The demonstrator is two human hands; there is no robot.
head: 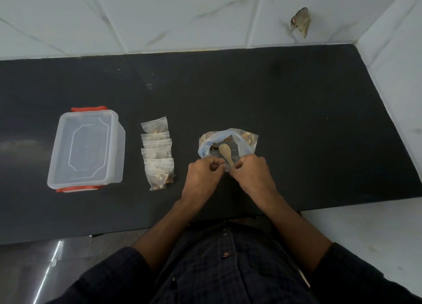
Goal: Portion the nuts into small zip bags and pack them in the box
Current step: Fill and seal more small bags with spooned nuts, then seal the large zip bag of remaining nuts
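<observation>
pinching the nut bag (228,141) mouth, both grips left (205,171), right (251,170); filled small bags (157,153), lidded box (85,149) leftward.

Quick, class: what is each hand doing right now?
Left hand: fingers curled, pinching the small zip bag.
Right hand: gripping the wooden spoon and the bag.

**Colours and patterns on the worktop**

Black counter (296,111); white wall tiles (182,13) with grey veining; translucent box (85,148) with orange-red clips (88,109); clear, blue-tinted nut bag (228,141); pale wooden spoon (226,153); dark checked shirt (228,269).
</observation>
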